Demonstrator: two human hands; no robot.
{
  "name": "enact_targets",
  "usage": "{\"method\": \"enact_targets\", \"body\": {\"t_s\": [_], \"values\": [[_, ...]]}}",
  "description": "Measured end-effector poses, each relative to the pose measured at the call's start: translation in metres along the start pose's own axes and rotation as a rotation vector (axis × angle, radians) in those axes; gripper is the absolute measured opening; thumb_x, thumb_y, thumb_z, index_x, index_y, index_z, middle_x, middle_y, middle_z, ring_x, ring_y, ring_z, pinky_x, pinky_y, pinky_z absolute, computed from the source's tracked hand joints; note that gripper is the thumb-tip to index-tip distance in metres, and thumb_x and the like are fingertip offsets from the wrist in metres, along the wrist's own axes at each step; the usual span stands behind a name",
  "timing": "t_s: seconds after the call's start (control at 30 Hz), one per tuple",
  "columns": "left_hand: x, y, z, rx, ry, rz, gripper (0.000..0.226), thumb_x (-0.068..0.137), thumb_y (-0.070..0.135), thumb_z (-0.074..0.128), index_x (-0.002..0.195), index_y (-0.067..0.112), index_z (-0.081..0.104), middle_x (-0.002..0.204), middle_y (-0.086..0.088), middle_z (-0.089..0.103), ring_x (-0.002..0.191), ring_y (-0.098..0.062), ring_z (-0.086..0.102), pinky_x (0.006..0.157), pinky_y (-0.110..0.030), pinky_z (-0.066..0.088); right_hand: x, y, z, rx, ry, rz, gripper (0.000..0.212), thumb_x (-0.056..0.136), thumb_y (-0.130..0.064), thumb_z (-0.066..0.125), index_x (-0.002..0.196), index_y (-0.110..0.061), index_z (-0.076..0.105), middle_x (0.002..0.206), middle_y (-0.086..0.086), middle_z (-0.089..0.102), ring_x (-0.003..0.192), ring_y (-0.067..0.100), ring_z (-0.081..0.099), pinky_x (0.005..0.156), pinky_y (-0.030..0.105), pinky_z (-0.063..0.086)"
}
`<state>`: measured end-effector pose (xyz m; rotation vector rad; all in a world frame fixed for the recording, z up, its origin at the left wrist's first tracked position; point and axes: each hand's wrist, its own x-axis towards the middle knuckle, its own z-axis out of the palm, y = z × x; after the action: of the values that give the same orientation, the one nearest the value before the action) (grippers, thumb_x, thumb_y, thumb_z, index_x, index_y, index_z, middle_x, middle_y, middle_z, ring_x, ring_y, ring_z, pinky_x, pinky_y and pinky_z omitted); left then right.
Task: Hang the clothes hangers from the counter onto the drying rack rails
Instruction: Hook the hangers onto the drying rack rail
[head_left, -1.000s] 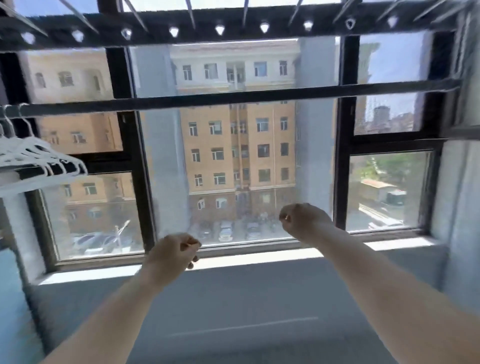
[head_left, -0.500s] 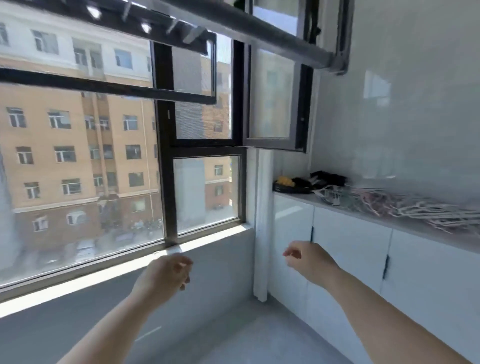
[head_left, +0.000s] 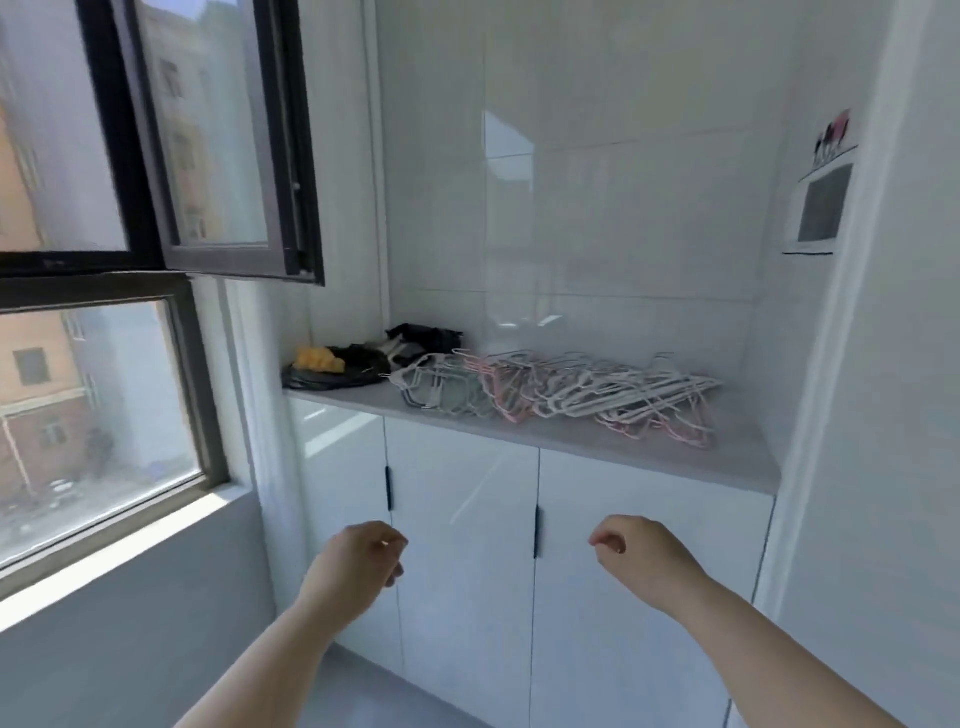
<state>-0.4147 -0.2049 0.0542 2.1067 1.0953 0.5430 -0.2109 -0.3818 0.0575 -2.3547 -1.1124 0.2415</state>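
The hangers (head_left: 561, 395) lie flat in a tangled pile on the counter (head_left: 675, 457). The pile's long axis runs along the counter, and which way the hooks point is too blurred to tell. Dark bags (head_left: 337, 371) sit at the counter's window end. Below the counter's front edge, the left hand (head_left: 358, 558) and right hand (head_left: 641, 553) are raised, each grip loosely curled and holding nothing.

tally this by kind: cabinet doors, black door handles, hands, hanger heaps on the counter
cabinet doors: 3
black handles: 2
hands: 2, left hand and right hand
hanger heaps: 1, single hangers too tangled to count
total: 8
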Motion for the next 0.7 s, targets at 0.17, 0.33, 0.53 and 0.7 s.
{"method": "enact_targets", "body": {"t_s": [0.17,0.33,0.53,0.7], "values": [[0.122,0.026,0.044,0.049,-0.071,0.053,0.03,0.089,0.016,0.05,0.061,0.023,0.055,0.064,0.007,0.063,0.064,-0.012,0.059,0.058,-0.021,0.04,0.093,0.036,-0.008,-0.013,0.121,0.087,0.026,0.092,-0.016,0.044,0.113,-0.017,0.061,0.116,-0.004,0.061,0.106,0.014,0.055,0.076,0.017,0.035],[0.216,0.068,0.091,0.108,-0.111,0.124,0.03,0.089,0.018,0.049,0.06,0.023,0.054,0.076,0.001,0.063,0.076,-0.02,0.055,0.059,-0.024,0.037,0.161,0.083,-0.002,-0.057,0.192,0.169,0.031,0.094,-0.019,0.044,0.123,-0.018,0.054,0.128,-0.005,0.053,0.12,0.014,0.045,0.096,0.022,0.036],[0.292,0.108,0.158,0.191,-0.165,0.231,0.022,0.091,0.021,0.046,0.074,0.031,0.056,0.098,0.0,0.066,0.091,-0.021,0.06,0.073,-0.024,0.043,0.253,0.134,-0.031,-0.292,0.305,0.221,0.036,0.093,-0.017,0.043,0.129,-0.015,0.048,0.134,0.001,0.047,0.126,0.02,0.037,0.1,0.024,0.028],[0.359,0.148,0.196,0.242,-0.091,0.301,0.029,0.093,0.025,0.047,0.12,0.021,0.058,0.128,0.003,0.056,0.113,-0.015,0.054,0.088,-0.022,0.041,0.341,0.169,-0.059,-0.383,0.35,0.125,0.035,0.094,-0.02,0.043,0.129,-0.018,0.046,0.132,-0.002,0.049,0.123,0.018,0.041,0.103,0.026,0.03]]}}
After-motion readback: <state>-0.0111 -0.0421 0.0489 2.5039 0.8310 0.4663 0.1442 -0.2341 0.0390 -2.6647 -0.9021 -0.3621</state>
